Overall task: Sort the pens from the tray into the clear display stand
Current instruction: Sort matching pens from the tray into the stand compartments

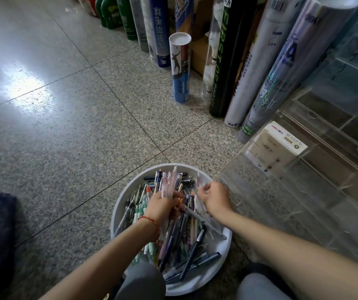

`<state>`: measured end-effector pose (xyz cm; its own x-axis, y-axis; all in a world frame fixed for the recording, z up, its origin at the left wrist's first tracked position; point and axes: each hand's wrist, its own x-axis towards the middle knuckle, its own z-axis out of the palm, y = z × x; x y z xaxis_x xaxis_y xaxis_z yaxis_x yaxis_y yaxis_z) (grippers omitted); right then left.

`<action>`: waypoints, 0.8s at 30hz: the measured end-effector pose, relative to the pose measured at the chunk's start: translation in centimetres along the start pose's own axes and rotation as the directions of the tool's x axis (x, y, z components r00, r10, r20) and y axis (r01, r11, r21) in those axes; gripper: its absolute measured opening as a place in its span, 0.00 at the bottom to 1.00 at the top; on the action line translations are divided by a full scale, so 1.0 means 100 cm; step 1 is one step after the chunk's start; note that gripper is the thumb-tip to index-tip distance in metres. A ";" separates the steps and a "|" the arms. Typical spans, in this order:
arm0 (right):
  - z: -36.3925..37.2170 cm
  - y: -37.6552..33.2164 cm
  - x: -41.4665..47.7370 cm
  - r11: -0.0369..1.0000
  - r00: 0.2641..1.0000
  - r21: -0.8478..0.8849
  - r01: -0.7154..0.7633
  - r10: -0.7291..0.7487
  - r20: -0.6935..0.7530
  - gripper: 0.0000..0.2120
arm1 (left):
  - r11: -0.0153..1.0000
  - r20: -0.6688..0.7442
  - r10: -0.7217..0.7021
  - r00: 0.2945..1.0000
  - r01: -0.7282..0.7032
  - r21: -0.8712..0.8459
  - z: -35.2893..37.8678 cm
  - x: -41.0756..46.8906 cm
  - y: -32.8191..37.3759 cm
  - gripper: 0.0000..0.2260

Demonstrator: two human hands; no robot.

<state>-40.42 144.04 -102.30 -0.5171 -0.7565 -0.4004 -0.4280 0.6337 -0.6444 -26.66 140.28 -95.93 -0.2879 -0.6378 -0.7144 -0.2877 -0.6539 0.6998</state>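
Gripping a bunch of pens (169, 183) over the tray (195, 283)
my left fingers (173, 200) clamp the bunch; my right fingers (206, 190) pinch one clear pen (199, 181), display stand (303, 191) just right of them

tray (114, 211) 1 | display stand (316, 185) 1 | box (275, 146) 1 | pens (193, 245): dozens

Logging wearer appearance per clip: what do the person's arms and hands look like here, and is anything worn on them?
No sleeves show: the left forearm and right forearm are uncovered to the frame edge. The left hand and right hand have no gloves. A thin red string bracelet circles the left wrist; no watch or ring shows, though the right hand is blurred.
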 end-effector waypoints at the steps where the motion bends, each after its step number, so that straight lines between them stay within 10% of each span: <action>1: -0.008 -0.008 -0.008 0.994 0.999 0.103 0.046 -0.045 -0.016 0.12 | 1.000 -0.027 0.009 1.000 -0.009 0.015 0.002 -0.001 0.001 0.11; 6: -0.068 -0.045 -0.049 0.841 0.985 0.539 0.051 -0.132 0.113 0.06 | 0.993 0.037 0.075 0.997 -0.078 0.089 0.021 -0.025 0.025 0.03; 11: -0.139 -0.064 -0.095 0.794 0.965 0.596 0.121 -0.235 0.116 0.04 | 0.955 0.246 0.188 0.951 -0.235 0.180 0.050 -0.078 0.061 0.10; 19: -0.307 -0.097 -0.150 0.687 0.800 0.435 0.583 -0.392 -0.453 0.06 | 0.649 0.366 0.671 0.644 -0.750 0.130 0.160 -0.176 0.177 0.09; 24: -0.401 -0.094 -0.169 0.748 0.681 0.265 0.608 -0.319 -0.659 0.14 | 0.489 0.446 0.745 0.496 -0.861 0.140 0.246 -0.207 0.213 0.07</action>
<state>-57.43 157.32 -63.34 -0.7038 -0.6109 0.3625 -0.4379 -0.0287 -0.8986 -49.28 149.62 -66.13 -0.7646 -0.6218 0.1693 -0.0204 0.2859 0.9580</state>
